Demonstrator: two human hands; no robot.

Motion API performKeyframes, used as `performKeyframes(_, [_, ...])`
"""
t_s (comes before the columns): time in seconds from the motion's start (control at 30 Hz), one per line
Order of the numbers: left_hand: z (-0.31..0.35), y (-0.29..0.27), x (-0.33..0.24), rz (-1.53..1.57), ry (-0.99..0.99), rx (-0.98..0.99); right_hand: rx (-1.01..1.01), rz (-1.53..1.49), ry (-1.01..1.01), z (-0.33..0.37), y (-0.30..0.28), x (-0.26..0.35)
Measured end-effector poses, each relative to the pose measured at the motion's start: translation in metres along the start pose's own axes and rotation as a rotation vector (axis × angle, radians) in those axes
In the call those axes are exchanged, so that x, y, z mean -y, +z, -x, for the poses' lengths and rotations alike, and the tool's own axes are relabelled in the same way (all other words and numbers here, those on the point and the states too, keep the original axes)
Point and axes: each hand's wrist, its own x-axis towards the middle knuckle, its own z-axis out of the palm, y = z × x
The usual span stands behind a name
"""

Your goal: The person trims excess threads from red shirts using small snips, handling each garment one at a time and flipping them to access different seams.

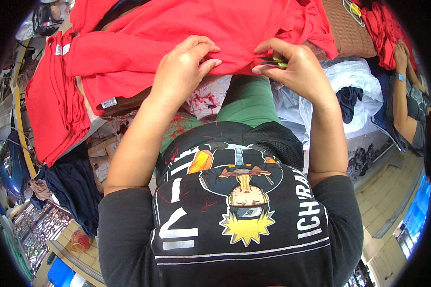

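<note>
A red garment (pixel 143 52) is spread out in front of me, its near edge hanging over my lap. My left hand (pixel 189 62) is curled at that edge, red cloth between its thumb and fingers. Small thread snips (pixel 278 62) with a yellow-green handle and dark blades are held in my right hand (pixel 297 67). Its thumb and forefinger reach the same cloth, the blades lying between them. Part of the snips is hidden inside the palm.
More red garments (pixel 57 110) with white labels hang at the left. A brown cushioned surface (pixel 352 36) lies under the cloth. At the right are a white plastic bag (pixel 359 81) with dark cloth and another person's arm (pixel 401 95). Red thread bits dot my green trousers (pixel 249 100).
</note>
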Motion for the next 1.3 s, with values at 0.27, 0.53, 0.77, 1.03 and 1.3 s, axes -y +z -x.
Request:
performKeyframes(0.27, [0.001,-0.004,0.004,0.337,-0.268,0.043,-0.031,0.01,-0.053,0.003,0.011,-0.01])
performKeyframes(0.53, [-0.012,-0.002,-0.004,0.512,-0.112,0.075,-0.055,-0.033,-0.046,0.005,0.01,-0.01])
performKeyframes(0.77, [-0.024,0.007,-0.009,0.623,-0.132,0.053,-0.216,-0.17,-0.178,-0.007,0.014,-0.001])
performKeyframes(1.03, [-0.029,0.005,-0.013,0.5,-0.127,0.032,-0.189,-0.289,-0.169,-0.027,0.037,0.009])
performKeyframes(1.3, [-0.025,0.013,-0.007,0.642,-0.303,0.126,-0.17,-0.421,-0.037,-0.019,0.029,0.005])
